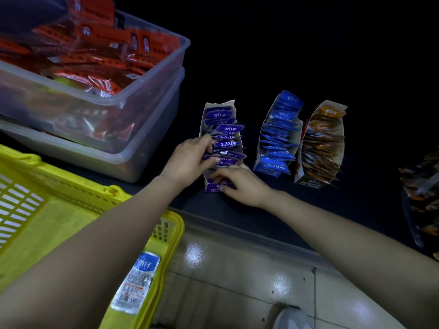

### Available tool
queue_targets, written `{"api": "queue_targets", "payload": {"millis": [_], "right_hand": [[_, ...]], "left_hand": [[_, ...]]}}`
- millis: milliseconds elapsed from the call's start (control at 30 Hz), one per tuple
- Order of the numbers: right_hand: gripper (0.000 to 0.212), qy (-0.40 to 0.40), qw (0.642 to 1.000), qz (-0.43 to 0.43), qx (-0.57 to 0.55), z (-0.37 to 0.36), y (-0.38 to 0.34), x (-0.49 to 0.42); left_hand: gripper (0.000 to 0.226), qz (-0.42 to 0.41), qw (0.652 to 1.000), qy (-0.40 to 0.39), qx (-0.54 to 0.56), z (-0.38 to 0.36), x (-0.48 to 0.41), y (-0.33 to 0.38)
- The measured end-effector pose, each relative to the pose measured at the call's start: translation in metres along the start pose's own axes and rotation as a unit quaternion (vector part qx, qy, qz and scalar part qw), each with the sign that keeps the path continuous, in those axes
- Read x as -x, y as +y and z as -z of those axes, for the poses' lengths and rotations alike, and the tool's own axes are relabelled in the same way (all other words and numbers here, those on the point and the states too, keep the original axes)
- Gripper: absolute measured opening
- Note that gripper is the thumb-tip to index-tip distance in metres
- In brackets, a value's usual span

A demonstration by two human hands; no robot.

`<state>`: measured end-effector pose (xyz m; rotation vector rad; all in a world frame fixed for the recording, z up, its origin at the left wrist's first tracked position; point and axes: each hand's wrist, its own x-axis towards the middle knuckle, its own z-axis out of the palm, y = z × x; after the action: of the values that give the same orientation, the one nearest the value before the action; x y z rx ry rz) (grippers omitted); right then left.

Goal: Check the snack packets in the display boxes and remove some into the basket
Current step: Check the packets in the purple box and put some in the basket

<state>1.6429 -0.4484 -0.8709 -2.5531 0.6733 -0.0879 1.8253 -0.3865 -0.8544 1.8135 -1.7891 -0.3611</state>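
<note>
Head view: left hand (190,160) pinches purple packets (225,143), right hand (240,184) pinches another beside that grip; probably light, slippery, best taken by top edges.

My left forearm (107,245) covers much of the yellow basket (78,186) and one side of the white-and-blue packet (137,279) in it. The clear tub (152,74) of red packets (95,55) is blurred and runs off the left edge; the brown packets (420,193) are cut by the right edge. My right hand (240,184) has its fingertips hidden among the purple packets (225,143).
</note>
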Motion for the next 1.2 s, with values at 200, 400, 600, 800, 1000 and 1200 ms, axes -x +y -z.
{"api": "queue_targets", "payload": {"millis": [200, 400, 600, 800, 1000, 1200], "right_hand": [[0.038, 0.036, 0.981, -0.063, 0.181, 0.000, -0.011, 0.019], [0.059, -0.101, 0.978, -0.100, 0.155, 0.019, -0.020, -0.002], [0.063, -0.157, 0.980, -0.103, 0.072, 0.025, -0.013, -0.003], [0.069, -0.182, 0.976, -0.118, 0.013, 0.029, -0.004, -0.003], [0.069, -0.201, 0.960, -0.109, 0.163, 0.034, -0.019, -0.010], [0.073, -0.172, 0.970, -0.097, 0.140, 0.025, -0.013, -0.003]], "left_hand": [[0.032, 0.001, 1.000, 0.001, -0.002, -0.002, -0.001, 0.001], [0.033, 0.004, 1.000, 0.009, -0.007, -0.004, -0.003, 0.002], [0.033, 0.011, 1.000, 0.010, -0.006, -0.003, -0.005, 0.003], [0.033, 0.015, 1.000, 0.008, -0.008, -0.002, -0.006, 0.005], [0.033, 0.019, 1.000, 0.002, -0.007, -0.001, -0.005, 0.006], [0.032, 0.018, 1.000, 0.003, -0.003, -0.002, -0.008, 0.004]]}}
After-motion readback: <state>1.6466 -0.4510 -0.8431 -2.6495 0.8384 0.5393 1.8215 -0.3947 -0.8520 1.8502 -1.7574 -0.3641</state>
